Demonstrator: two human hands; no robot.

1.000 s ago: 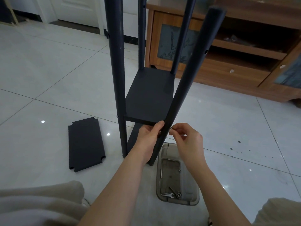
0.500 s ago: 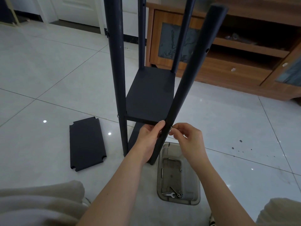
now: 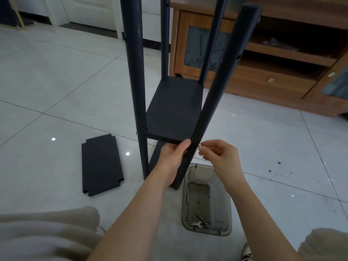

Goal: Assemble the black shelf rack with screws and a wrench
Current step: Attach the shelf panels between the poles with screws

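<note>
Screw (image 3: pixel 200 146) is pinched by the right hand (image 3: pixel 220 157), just right of the leaning pole (image 3: pixel 211 102). Left hand (image 3: pixel 172 157) grips pole and shelf (image 3: pixel 173 113) corner together.

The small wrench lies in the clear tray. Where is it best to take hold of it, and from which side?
Probably pinch its plain handle end, from above: the wrench lies flat on the tray floor, the walls block a sideways approach, and nuts crowd its forked head.
</note>
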